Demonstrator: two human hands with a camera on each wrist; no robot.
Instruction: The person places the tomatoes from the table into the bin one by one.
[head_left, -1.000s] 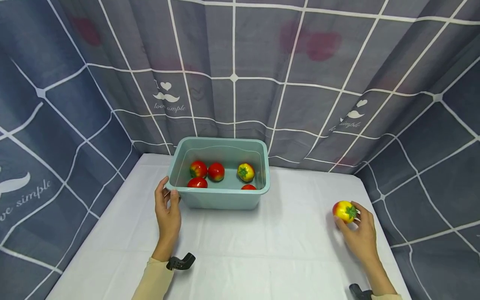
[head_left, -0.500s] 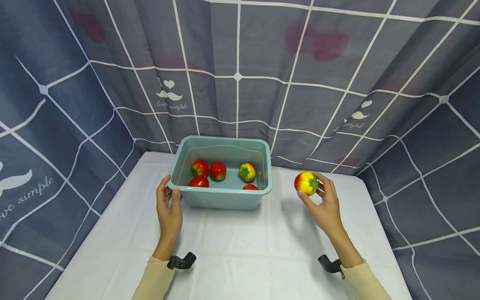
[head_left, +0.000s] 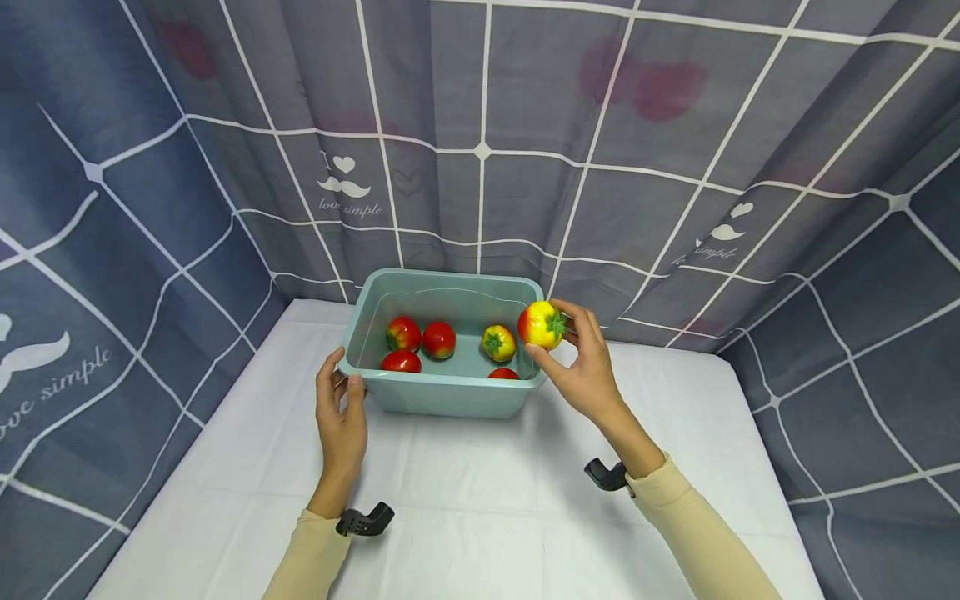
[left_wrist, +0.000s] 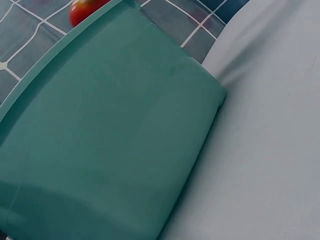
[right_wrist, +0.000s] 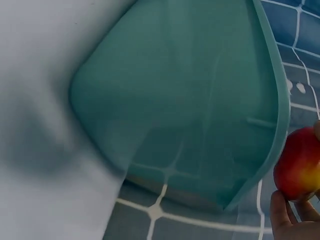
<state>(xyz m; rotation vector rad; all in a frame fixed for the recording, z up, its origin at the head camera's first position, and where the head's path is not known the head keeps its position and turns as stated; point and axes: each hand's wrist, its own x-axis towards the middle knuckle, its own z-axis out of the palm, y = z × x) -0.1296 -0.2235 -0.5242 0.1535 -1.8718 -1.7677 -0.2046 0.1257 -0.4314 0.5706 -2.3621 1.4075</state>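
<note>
A light teal plastic bin [head_left: 448,396] stands on the table with several round fruits in it. Among them are a red fruit [head_left: 438,340] and a yellow one with a green leafy top [head_left: 498,342]. My left hand [head_left: 342,433] grips the bin's front left corner, thumb toward the front wall. Over the bin's right rim, my right hand [head_left: 588,375] pinches a red-and-yellow fruit [head_left: 538,325], its green leafy top facing the palm. In the right wrist view this fruit [right_wrist: 299,165] appears beyond the bin's rim, between the fingertips. The left wrist view shows mostly the bin's outer wall [left_wrist: 110,130].
A white cloth [head_left: 480,517] covers the table. Grey-blue checked curtains [head_left: 420,100] enclose the back and both sides, and the back one hangs close behind the bin. A black wrist strap mount [head_left: 365,520] sits on each arm.
My right hand has carried the red-and-yellow fruit from the table's right side leftward and up to the bin's right rim. The left hand keeps its place at the bin's corner.
</note>
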